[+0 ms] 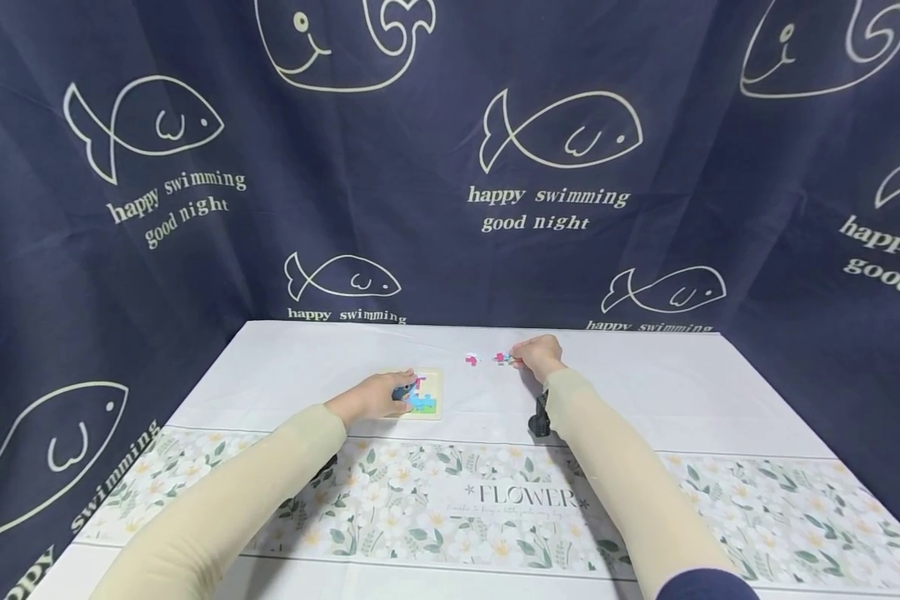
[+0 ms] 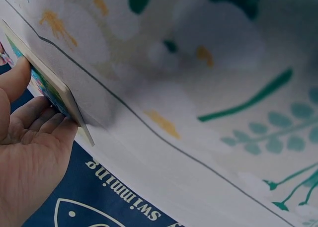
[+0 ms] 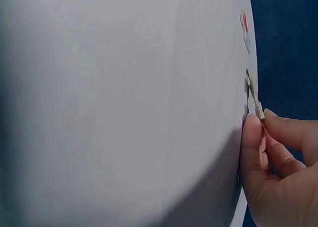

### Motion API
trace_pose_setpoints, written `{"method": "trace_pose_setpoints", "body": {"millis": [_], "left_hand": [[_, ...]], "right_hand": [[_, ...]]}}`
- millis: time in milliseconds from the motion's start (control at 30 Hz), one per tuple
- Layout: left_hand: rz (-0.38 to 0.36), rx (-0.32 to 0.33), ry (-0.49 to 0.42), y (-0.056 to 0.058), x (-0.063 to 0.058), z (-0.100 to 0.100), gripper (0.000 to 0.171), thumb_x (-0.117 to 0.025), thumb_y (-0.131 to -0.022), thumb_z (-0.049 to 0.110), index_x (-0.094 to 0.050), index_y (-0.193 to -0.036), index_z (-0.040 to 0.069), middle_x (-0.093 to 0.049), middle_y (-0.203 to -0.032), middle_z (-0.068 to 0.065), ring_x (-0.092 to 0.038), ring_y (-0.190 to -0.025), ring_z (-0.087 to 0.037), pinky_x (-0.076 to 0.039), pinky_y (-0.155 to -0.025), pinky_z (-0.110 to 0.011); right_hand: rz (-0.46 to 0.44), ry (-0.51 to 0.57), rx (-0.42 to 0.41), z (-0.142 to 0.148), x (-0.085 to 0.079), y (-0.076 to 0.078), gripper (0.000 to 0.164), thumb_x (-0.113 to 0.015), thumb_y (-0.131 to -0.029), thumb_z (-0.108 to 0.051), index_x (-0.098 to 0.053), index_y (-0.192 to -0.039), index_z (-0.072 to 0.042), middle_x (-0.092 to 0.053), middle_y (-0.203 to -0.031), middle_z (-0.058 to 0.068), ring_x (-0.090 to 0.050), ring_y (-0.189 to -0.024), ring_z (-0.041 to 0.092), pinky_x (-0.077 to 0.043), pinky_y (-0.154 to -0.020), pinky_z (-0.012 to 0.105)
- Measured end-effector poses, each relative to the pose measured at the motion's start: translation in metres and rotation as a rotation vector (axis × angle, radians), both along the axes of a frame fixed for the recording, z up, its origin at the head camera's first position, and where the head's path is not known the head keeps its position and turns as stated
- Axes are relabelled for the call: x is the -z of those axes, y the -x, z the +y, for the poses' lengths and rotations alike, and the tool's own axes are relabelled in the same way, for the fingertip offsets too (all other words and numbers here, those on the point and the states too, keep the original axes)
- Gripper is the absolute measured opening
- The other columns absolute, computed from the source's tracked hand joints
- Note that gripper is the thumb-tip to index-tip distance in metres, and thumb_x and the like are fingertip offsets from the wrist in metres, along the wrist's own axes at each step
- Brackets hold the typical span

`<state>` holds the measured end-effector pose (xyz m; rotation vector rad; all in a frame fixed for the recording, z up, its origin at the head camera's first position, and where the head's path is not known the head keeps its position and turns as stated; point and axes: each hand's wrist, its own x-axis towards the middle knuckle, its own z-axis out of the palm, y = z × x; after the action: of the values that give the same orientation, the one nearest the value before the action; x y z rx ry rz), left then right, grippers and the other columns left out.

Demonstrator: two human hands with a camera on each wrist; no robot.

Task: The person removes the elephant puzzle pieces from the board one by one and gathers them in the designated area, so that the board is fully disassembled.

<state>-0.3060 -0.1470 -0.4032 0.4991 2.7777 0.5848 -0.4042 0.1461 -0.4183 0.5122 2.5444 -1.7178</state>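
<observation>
The puzzle board [image 1: 432, 385] on the worktop [image 1: 300, 354] looks only partly filled, the left hand [image 1: 375, 396] resting over it, thumb and fingers apart, while the right hand [image 1: 542, 356] pinches a piece [image 3: 253, 92] beside loose pieces [image 1: 472, 360] still unplaced.

Room type unclear from here; screened-off: navy fish-print curtain [image 1: 427, 175], back and sides; white flower-banded tablecloth [image 1: 682, 392].
</observation>
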Motion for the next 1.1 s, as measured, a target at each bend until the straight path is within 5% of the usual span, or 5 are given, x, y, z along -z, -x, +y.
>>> {"method": "trace_pose_setpoints", "body": {"millis": [500, 767, 1100], "left_hand": [[-0.006, 0.016, 0.014, -0.0009, -0.0005, -0.0028, 0.063, -0.063, -0.094, 0.022, -0.036, -0.149, 0.004, -0.027, -0.159, -0.01, -0.024, -0.147, -0.033, -0.021, -0.122, -0.047], [-0.006, 0.006, -0.006, -0.0011, 0.0002, -0.002, 0.065, -0.064, -0.093, 0.024, -0.037, -0.149, 0.005, -0.029, -0.159, -0.008, -0.026, -0.147, -0.03, -0.021, -0.122, -0.045], [-0.006, 0.01, -0.016, -0.0005, -0.0002, -0.0033, 0.064, -0.064, -0.093, 0.023, -0.037, -0.148, 0.004, -0.029, -0.159, -0.01, -0.025, -0.147, -0.031, -0.022, -0.122, -0.046]], "right_hand": [[-0.011, 0.02, -0.043, -0.0009, 0.0007, -0.002, 0.024, -0.069, -0.083, 0.001, -0.069, -0.106, 0.006, -0.074, -0.079, 0.009, -0.059, -0.044, 0.0, -0.052, -0.049, 0.012], [0.003, -0.046, -0.068, -0.0022, 0.0009, -0.0065, 0.022, -0.071, -0.085, -0.004, -0.071, -0.105, 0.004, -0.066, -0.063, -0.002, -0.058, -0.045, 0.0, -0.045, -0.054, 0.012], [0.003, 0.012, -0.091, -0.0001, 0.0012, -0.0078, 0.025, -0.068, -0.087, -0.003, -0.068, -0.111, 0.005, -0.071, -0.084, 0.006, -0.059, -0.051, -0.001, -0.05, -0.056, 0.01]]}}
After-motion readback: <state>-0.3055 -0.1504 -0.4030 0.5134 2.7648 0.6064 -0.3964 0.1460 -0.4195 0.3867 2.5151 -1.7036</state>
